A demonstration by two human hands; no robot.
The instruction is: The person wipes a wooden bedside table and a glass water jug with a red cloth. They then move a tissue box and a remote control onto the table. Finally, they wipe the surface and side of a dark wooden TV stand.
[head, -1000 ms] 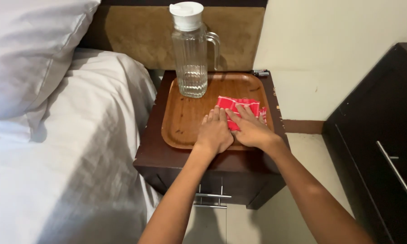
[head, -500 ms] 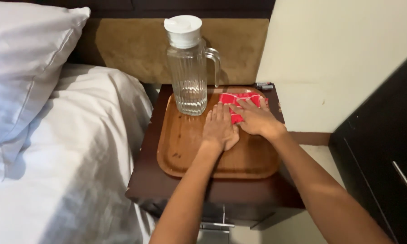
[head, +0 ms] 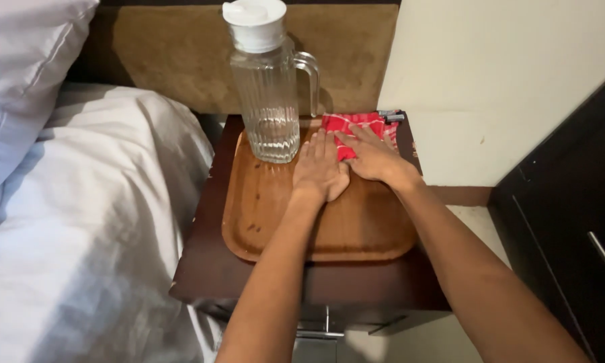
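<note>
I see both hands flat and open on the wooden tray (head: pixel 269 215): my right hand (head: pixel 373 158) presses the red cloth (head: pixel 356 128) just beside the glass pitcher (head: pixel 265 94), my left hand (head: pixel 319 171) touching the cloth's edge, gripping nothing.

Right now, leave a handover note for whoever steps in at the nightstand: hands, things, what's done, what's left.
Left hand: flat, palm down on the wooden tray, beside the cloth.
Right hand: flat on the red checked cloth, pressing it down.
Cloth lies folded at the tray's back right corner; glass pitcher with white lid stands upright at back left.
Done: cloth folded and laid on the tray.
Left: probably smoothing it, then lifting both hands.
</note>
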